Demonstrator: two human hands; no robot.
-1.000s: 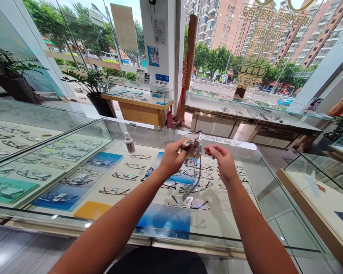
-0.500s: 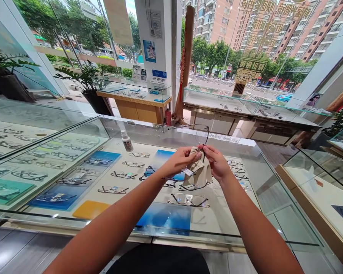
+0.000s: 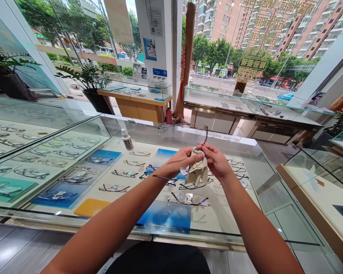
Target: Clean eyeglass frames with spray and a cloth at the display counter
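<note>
Above the glass counter, my left hand [image 3: 178, 161] pinches a beige cloth [image 3: 199, 176] folded around part of a pair of eyeglasses [image 3: 206, 134]. My right hand [image 3: 218, 163] grips the same eyeglasses at the frame, its fingers close against the cloth. One lens and a dark temple rise above my fingers, and the other temple sticks out to the left below my left hand. The cloth and fingers hide the middle of the frame. A small white spray bottle [image 3: 127, 140] stands upright on the counter, left of my hands.
The glass display counter [image 3: 165, 238] holds several rows of eyeglasses, among them a thin-rimmed pair [image 3: 188, 199] below my hands. A yellow cloth-like piece [image 3: 91, 207] lies at the front left. Another glass case [image 3: 317, 182] stands to the right, and potted plants [image 3: 95, 82] stand beyond.
The cloth has shifted and bunched up in my left hand, and a lens shows beside it. The lower temple has swung slightly to the left. Both hands stay in nearly the same place.
</note>
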